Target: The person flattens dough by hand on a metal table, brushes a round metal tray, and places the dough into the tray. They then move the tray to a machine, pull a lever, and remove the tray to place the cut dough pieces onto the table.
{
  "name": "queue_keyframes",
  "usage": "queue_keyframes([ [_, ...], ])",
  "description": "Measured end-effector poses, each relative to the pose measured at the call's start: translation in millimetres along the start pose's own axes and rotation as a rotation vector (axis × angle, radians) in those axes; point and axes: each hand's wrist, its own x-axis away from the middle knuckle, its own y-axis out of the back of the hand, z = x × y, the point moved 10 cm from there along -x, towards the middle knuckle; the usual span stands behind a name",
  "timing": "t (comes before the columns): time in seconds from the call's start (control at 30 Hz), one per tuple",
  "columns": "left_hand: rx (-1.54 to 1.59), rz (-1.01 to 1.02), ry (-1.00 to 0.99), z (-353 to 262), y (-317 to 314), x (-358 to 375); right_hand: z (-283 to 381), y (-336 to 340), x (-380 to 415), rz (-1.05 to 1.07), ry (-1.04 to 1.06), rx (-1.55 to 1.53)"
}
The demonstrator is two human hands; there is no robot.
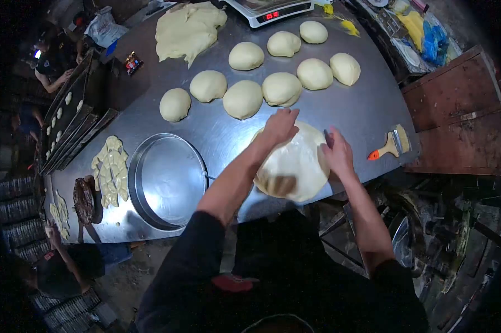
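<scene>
In the head view a flat round sheet of dough (295, 169) lies on the metal table in front of me. Over its far edge reaches my left hand (281, 126), fingers stretched forward and apparently touching the dough. My right hand (338, 154) is at the right edge of the sheet, thumb and fingers apart. Beyond them, several smooth dough balls (243, 100) sit in two loose rows. Left of the sheet stands a large round metal pan (170, 177) with nothing in it. A brush (392, 144) with a wooden handle and orange tip lies to the right.
A digital scale (270, 15) and a spread dough mass (189, 30) are at the back. Dough scraps (112, 172) and a dark brown lump (84, 200) lie left. Stacked trays (67, 125) stand beyond the left edge. A brown cabinet (456, 116) is right. Other people are at left.
</scene>
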Motion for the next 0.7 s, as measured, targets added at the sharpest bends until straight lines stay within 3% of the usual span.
queue_keyframes([
  [0.03, -0.078, 0.134, -0.023, 2.1, -14.0, -8.4, 0.0, -4.1, -13.3, 0.0, -0.001, -0.005],
  [0.1, -0.074, 0.253, -0.072, -2.7, -11.3, -5.7, -20.3, -63.2, -10.9, 0.583, -0.23, 0.149],
  [0.13, -0.066, 0.37, -0.122, -10.9, -5.8, 0.6, -3.0, -49.2, -8.4, 0.578, -0.228, 0.15],
  [0.17, 0.045, 0.234, -0.286, -24.3, 27.7, 14.8, 35.5, -34.4, 6.9, 0.72, -0.159, 0.067],
  [0.2, 0.043, 0.231, -0.289, -13.6, 39.1, 30.7, 64.2, -31.9, 26.6, 0.86, -0.089, -0.016],
  [0.23, 0.374, 0.183, -0.208, 3.3, 56.7, 42.5, 67.1, -37.2, 39.8, 0.855, -0.086, -0.015],
  [0.3, 0.868, 0.089, -0.027, 40.3, 69.6, 44.5, 62.0, -29.1, 36.8, 0.389, -0.287, -1.053],
  [0.33, 0.867, 0.087, -0.032, 50.3, 60.7, 41.6, 41.8, -63.7, 45.1, 0.405, -0.516, -1.418],
  [0.4, 0.807, 0.631, 0.158, 55.7, -15.7, 48.1, 28.5, -104.2, 81.0, 0.587, -0.608, -1.149],
  [0.43, 0.713, 0.725, 0.25, 32.7, -2.6, 57.3, 18.8, -99.3, 84.5, 0.599, -0.559, -0.956],
  [0.47, 0.672, 0.692, 0.16, 25.2, -11.9, 53.7, 14.2, -91.0, 91.5, 0.599, -0.559, -0.956],
  [0.53, 0.737, 0.549, 0.136, 32.2, 54.2, 85.5, 74.4, -67.0, 85.8, 0.426, -0.442, -0.873],
  [0.6, 0.839, 0.373, 0.026, 50.1, 96.2, 134.7, 133.6, -52.1, 108.1, 0.386, -0.285, -0.681],
  [0.7, 0.811, 0.271, 0.048, 70.0, 160.0, 204.1, 204.8, -58.0, 135.9, 0.34, -0.311, -0.823],
])
